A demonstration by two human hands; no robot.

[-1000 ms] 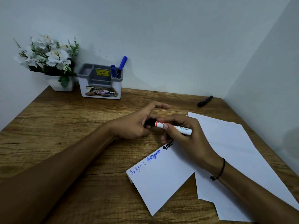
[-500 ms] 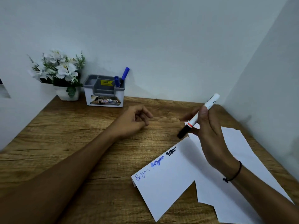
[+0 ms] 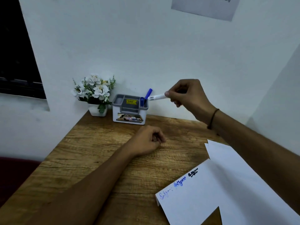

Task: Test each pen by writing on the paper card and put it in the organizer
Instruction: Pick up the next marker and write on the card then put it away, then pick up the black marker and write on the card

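Note:
My right hand (image 3: 186, 95) is raised at the back of the desk, shut on a white marker (image 3: 157, 96) held nearly level, its free end just right of the organizer's rim. The grey and white organizer (image 3: 129, 109) stands against the wall with two blue pens (image 3: 145, 98) upright in its right compartment. My left hand (image 3: 146, 141) rests on the wooden desk with its fingers curled and nothing in it. The folded white paper card (image 3: 211, 192) lies at the front right, with blue and black scribbles along its left edge.
A white pot of white flowers (image 3: 95, 93) stands left of the organizer. Another white sheet (image 3: 227, 153) lies under the card at the right. Walls close the desk (image 3: 100, 151) at the back and right. A printed notice (image 3: 204, 7) hangs high on the wall.
My right hand lifted the marker off the card and carried it back and left to the organizer. My left hand let go of the cap end and settled curled on the desk.

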